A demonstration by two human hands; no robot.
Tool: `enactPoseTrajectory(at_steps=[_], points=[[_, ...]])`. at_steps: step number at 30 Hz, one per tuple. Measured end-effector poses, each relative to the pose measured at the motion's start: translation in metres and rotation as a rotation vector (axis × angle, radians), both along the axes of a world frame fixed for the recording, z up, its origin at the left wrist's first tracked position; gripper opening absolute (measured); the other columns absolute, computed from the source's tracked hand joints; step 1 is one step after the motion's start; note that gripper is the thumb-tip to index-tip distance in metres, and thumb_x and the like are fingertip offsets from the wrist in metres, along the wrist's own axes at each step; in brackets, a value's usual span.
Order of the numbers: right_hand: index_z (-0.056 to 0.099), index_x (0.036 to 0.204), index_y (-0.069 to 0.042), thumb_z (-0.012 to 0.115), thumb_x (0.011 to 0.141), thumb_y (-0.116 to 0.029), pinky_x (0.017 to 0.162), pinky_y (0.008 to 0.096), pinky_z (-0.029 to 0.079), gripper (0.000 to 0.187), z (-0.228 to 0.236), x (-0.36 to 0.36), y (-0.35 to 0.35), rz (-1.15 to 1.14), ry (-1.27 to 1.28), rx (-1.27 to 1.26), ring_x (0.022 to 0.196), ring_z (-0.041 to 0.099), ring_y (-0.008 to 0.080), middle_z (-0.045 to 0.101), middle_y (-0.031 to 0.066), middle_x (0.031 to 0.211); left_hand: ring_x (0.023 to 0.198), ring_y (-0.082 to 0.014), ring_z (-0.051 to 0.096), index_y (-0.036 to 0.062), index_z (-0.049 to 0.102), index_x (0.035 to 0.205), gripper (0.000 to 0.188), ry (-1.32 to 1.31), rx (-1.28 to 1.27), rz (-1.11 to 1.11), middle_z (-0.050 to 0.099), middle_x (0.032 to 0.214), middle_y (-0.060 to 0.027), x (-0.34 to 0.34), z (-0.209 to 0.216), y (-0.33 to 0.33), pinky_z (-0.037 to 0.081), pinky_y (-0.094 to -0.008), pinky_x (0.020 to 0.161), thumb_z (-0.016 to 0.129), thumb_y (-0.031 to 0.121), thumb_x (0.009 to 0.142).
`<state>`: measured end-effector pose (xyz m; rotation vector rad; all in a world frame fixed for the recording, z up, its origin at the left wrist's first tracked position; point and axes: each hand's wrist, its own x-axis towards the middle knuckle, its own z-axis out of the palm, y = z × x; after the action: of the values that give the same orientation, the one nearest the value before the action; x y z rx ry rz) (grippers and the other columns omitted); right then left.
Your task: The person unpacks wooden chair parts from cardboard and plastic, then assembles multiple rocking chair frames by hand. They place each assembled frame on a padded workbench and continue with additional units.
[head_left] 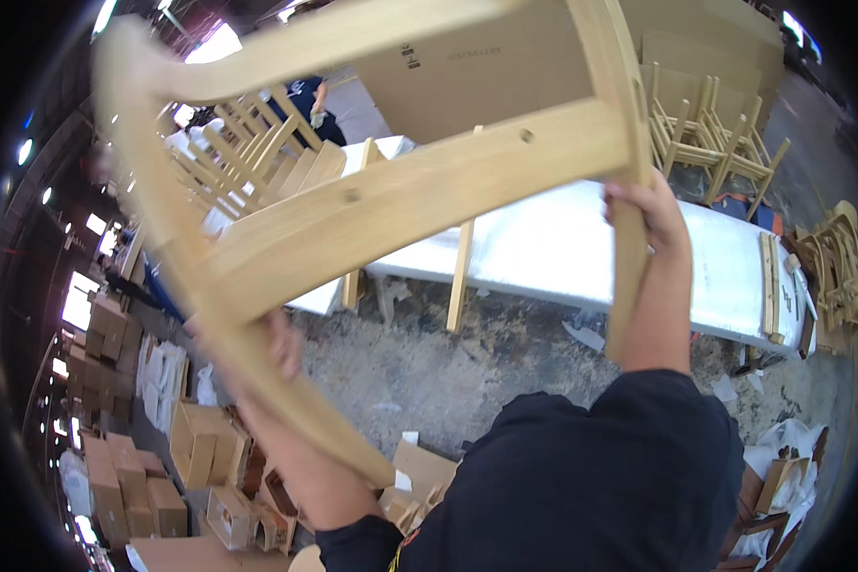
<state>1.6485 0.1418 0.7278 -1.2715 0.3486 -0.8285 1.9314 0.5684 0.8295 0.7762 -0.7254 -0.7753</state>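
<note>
A pale wooden chair back frame (429, 202) is raised in front of me, tilted, with two cross rails between two long legs. My left hand (281, 345) is closed round its left leg just below the lower rail; motion blurs the fingers somewhat. Below the same rail on the other side, my right hand (652, 212) wraps round the right leg. Two small round holes show in the lower rail. Beyond the frame stands a long workbench (553, 238) covered in white sheeting, with a loose wooden strip (461, 276) lying across it and jutting over its near edge.
Wooden chair frames (710, 129) stand behind the bench at right, and more chair parts (267, 157) crowd its far left. A person (305, 100) stands beyond those. Cardboard boxes (129, 477) pile up at lower left. Paper scraps (583, 336) litter the concrete floor.
</note>
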Motion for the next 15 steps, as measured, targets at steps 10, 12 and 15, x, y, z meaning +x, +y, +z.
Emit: enactPoseTrajectory(at_steps=[10, 12, 15], points=[[0.056, 0.108, 0.004, 0.067, 0.073, -0.002, 0.047, 0.0362, 0.053, 0.037, -0.152, -0.11, -0.054, -0.505, 0.592, 0.387, 0.054, 0.064, 0.0219, 0.061, 0.0105, 0.074, 0.061, -0.0196, 0.062, 0.007, 0.062, 0.114, 0.033, -0.082, 0.786, -0.172, 0.065, 0.078, -0.006, 0.09, -0.272, -0.294, 0.056, -0.0332, 0.053, 0.076, 0.026, 0.091], [0.058, 0.109, 0.006, 0.067, 0.073, -0.001, 0.046, 0.0371, 0.053, 0.037, -0.19, -0.117, -0.069, -0.533, 0.629, 0.373, 0.054, 0.064, 0.0232, 0.061, 0.0112, 0.075, 0.065, -0.0209, 0.065, 0.0037, 0.06, 0.12, 0.039, -0.114, 0.828, -0.171, 0.068, 0.085, -0.009, 0.091, -0.327, -0.326, 0.057, -0.034, 0.055, 0.077, 0.021, 0.09], [0.06, 0.107, 0.006, 0.068, 0.073, -0.002, 0.047, 0.037, 0.055, 0.036, -0.256, -0.117, -0.076, -0.555, 0.711, 0.343, 0.053, 0.064, 0.0243, 0.062, 0.0115, 0.076, 0.077, -0.0241, 0.069, -0.0013, 0.054, 0.133, 0.053, -0.206, 0.868, -0.088, 0.07, 0.1, -0.0158, 0.085, -0.399, -0.34, 0.059, -0.0369, 0.063, 0.076, 0.014, 0.087]])
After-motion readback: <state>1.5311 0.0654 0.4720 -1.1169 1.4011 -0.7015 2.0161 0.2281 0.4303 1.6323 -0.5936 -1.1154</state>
